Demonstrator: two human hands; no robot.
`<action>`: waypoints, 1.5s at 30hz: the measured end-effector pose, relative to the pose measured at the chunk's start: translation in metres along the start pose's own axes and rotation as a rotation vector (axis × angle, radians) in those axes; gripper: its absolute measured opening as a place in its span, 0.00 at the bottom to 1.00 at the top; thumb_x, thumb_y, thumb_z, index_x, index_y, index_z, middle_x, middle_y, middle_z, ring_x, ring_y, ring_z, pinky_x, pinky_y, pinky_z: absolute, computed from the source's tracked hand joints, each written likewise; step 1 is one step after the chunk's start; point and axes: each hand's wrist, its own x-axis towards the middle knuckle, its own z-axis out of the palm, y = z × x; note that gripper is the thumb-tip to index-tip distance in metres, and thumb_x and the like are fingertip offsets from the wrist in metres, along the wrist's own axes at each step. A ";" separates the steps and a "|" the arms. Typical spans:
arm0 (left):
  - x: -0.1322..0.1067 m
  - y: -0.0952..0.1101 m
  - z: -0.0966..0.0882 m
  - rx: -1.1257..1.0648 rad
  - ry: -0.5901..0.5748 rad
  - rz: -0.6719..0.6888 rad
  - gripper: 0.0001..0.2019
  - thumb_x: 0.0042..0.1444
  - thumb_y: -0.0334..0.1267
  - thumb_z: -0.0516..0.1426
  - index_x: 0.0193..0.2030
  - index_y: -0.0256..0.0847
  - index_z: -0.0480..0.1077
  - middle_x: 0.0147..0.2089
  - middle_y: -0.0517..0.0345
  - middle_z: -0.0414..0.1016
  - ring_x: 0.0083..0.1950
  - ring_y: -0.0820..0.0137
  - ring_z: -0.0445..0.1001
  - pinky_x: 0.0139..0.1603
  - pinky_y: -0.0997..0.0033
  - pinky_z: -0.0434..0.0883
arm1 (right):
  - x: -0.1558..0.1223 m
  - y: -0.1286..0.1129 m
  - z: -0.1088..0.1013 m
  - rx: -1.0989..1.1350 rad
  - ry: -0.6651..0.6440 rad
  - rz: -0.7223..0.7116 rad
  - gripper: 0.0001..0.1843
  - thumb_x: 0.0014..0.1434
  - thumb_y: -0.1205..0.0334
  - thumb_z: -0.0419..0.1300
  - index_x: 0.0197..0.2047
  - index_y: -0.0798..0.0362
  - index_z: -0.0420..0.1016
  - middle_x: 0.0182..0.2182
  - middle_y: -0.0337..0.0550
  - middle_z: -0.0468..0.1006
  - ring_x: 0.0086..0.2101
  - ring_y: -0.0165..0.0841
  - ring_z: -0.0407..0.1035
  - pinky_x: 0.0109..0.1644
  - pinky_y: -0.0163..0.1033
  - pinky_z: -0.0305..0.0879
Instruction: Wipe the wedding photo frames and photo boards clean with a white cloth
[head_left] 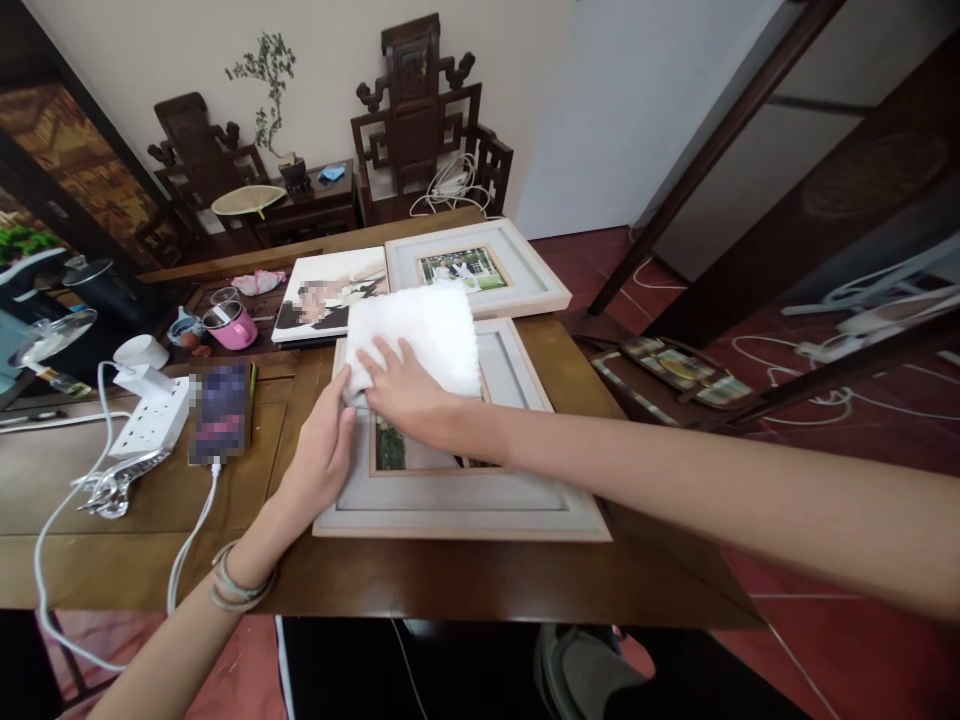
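Note:
A large pale picture frame lies flat on the wooden table in front of me. A white folded cloth rests on its upper half. My right hand lies flat on the cloth's near edge with fingers stretched out, pressing it onto the glass. My left hand rests on the frame's left edge, fingers together and flat, steadying it.
A second framed photo and an unframed print lie behind the frame. To the left are a phone on a charging cable, a white power strip, keys and a pink cup. Dark carved chairs stand by the wall.

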 end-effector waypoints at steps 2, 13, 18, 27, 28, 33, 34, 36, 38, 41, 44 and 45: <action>-0.001 0.001 0.000 -0.020 0.017 -0.022 0.26 0.70 0.47 0.41 0.70 0.37 0.52 0.71 0.40 0.58 0.71 0.60 0.58 0.70 0.52 0.57 | 0.001 -0.012 0.001 0.007 0.002 -0.011 0.21 0.63 0.70 0.53 0.58 0.63 0.72 0.66 0.66 0.56 0.65 0.64 0.47 0.63 0.67 0.50; -0.001 0.000 0.002 0.004 -0.085 -0.044 0.26 0.69 0.49 0.41 0.67 0.36 0.58 0.71 0.40 0.58 0.72 0.58 0.55 0.72 0.49 0.53 | -0.091 -0.063 -0.018 0.127 -0.104 -0.302 0.13 0.55 0.60 0.65 0.43 0.55 0.82 0.55 0.65 0.74 0.56 0.59 0.64 0.56 0.64 0.61; 0.000 -0.002 0.008 0.054 -0.065 -0.031 0.22 0.69 0.41 0.42 0.64 0.35 0.61 0.69 0.40 0.61 0.71 0.60 0.57 0.71 0.49 0.54 | -0.099 -0.055 -0.027 0.162 -0.145 -0.325 0.23 0.39 0.57 0.74 0.41 0.53 0.81 0.48 0.63 0.78 0.50 0.58 0.69 0.55 0.65 0.61; 0.002 -0.006 0.006 0.093 -0.087 0.007 0.20 0.66 0.36 0.47 0.61 0.33 0.65 0.67 0.38 0.64 0.71 0.58 0.59 0.70 0.48 0.58 | -0.104 -0.057 -0.014 0.191 -0.063 -0.327 0.06 0.54 0.65 0.65 0.35 0.51 0.83 0.47 0.59 0.79 0.51 0.56 0.69 0.51 0.63 0.65; 0.002 -0.006 0.006 0.098 -0.096 0.012 0.20 0.66 0.37 0.48 0.61 0.34 0.65 0.67 0.38 0.64 0.71 0.57 0.59 0.70 0.47 0.58 | -0.110 -0.048 -0.016 0.214 -0.123 -0.284 0.04 0.52 0.67 0.66 0.32 0.50 0.83 0.44 0.58 0.81 0.50 0.56 0.71 0.49 0.61 0.66; 0.002 0.000 0.003 0.099 -0.188 0.045 0.22 0.65 0.39 0.50 0.64 0.34 0.64 0.70 0.39 0.59 0.72 0.55 0.54 0.70 0.47 0.57 | -0.138 0.015 -0.033 0.266 -0.307 -0.026 0.12 0.43 0.77 0.63 0.25 0.48 0.78 0.30 0.47 0.80 0.32 0.42 0.74 0.34 0.45 0.65; 0.002 0.001 0.002 0.098 -0.209 0.052 0.23 0.65 0.39 0.50 0.65 0.34 0.63 0.70 0.39 0.58 0.73 0.56 0.54 0.70 0.47 0.57 | -0.138 0.028 -0.038 0.254 -0.289 0.025 0.15 0.45 0.79 0.60 0.28 0.48 0.78 0.31 0.45 0.79 0.31 0.40 0.73 0.33 0.44 0.64; 0.003 0.001 0.002 0.090 -0.221 0.054 0.23 0.66 0.39 0.49 0.65 0.34 0.62 0.70 0.39 0.58 0.72 0.57 0.55 0.71 0.49 0.57 | -0.127 0.049 -0.048 0.146 -0.268 0.109 0.18 0.49 0.81 0.55 0.34 0.50 0.79 0.36 0.48 0.80 0.32 0.39 0.73 0.35 0.44 0.64; 0.004 0.001 0.002 0.075 -0.201 0.053 0.22 0.67 0.38 0.47 0.64 0.32 0.65 0.69 0.39 0.61 0.71 0.58 0.57 0.70 0.50 0.58 | -0.102 0.061 -0.053 -0.031 -0.117 0.129 0.20 0.51 0.82 0.53 0.41 0.55 0.79 0.47 0.55 0.77 0.45 0.45 0.72 0.45 0.48 0.66; 0.004 -0.001 0.003 0.054 -0.168 0.065 0.21 0.66 0.37 0.47 0.62 0.33 0.67 0.66 0.40 0.65 0.69 0.58 0.61 0.69 0.49 0.61 | -0.051 0.064 -0.046 -0.150 0.138 -0.005 0.19 0.56 0.79 0.54 0.47 0.57 0.78 0.67 0.53 0.59 0.66 0.53 0.47 0.63 0.61 0.51; 0.004 -0.002 0.002 0.047 -0.143 0.068 0.20 0.64 0.33 0.48 0.60 0.37 0.70 0.64 0.44 0.69 0.66 0.57 0.66 0.66 0.48 0.65 | -0.006 0.052 -0.026 -0.146 0.186 -0.206 0.15 0.61 0.75 0.54 0.47 0.56 0.77 0.68 0.50 0.57 0.68 0.48 0.41 0.67 0.61 0.39; 0.004 -0.003 0.002 0.043 -0.135 0.065 0.20 0.63 0.31 0.48 0.59 0.38 0.71 0.62 0.45 0.72 0.65 0.58 0.69 0.65 0.49 0.66 | 0.004 0.047 -0.019 -0.094 0.167 -0.245 0.14 0.63 0.73 0.53 0.46 0.56 0.77 0.65 0.52 0.63 0.67 0.46 0.44 0.67 0.59 0.40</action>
